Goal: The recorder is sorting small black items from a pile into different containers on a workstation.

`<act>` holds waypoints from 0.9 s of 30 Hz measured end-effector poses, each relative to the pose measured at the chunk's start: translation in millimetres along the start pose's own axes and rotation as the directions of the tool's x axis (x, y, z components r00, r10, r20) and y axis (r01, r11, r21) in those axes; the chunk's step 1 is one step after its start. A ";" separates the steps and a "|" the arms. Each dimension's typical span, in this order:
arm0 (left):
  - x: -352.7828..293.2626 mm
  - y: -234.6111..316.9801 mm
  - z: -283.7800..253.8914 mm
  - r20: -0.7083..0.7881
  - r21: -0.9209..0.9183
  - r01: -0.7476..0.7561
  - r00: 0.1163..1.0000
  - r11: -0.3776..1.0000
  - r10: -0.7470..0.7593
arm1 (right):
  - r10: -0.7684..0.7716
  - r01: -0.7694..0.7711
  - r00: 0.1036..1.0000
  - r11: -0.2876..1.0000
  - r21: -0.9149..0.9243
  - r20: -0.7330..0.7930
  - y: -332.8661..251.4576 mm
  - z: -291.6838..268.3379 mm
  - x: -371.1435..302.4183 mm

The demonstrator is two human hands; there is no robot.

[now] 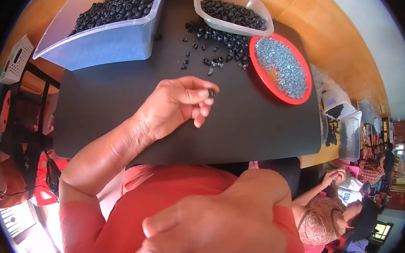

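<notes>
Over the middle of the black work mat, my left hand (173, 104) pinches a small black ring-shaped part (211, 93) between thumb and index finger. The other fingers of that hand curl loosely beneath. My right hand (219, 232) looms large and blurred at the lower edge, close in front of my red shirt. Its fingers bend down out of the picture, so what they do is hidden. Beyond the left hand lie loose black parts (235, 42) and a few small metal pieces (210, 72). A red plate (257, 67) heaped with small silvery metal pieces (280, 61) stands at the right.
A large translucent bin (109, 51) of black parts stands at the far left. A smaller clear tub (268, 28) of similar parts is at the back. Bags and clear containers (350, 135) sit beyond the mat's right side. Another person (322, 217) sits at the right, hands raised.
</notes>
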State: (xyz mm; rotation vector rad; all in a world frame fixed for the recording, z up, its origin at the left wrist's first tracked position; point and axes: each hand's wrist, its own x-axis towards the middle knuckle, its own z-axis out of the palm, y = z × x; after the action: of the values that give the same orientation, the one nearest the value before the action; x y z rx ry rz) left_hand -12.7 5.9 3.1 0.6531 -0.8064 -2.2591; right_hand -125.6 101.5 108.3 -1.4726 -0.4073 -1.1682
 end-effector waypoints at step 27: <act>-2.3 -9.9 2.1 0.081 0.071 0.105 0.990 0.992 -0.111 | 0.579 -0.052 0.785 -0.294 -0.954 -0.221 67.5 -199.4 -25.2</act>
State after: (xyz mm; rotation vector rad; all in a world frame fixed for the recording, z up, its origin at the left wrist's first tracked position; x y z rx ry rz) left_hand -16.4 14.3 -1.8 0.6488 -0.9112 -2.3804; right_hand -168.7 -86.7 20.6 -2.9805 1.1355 -0.4695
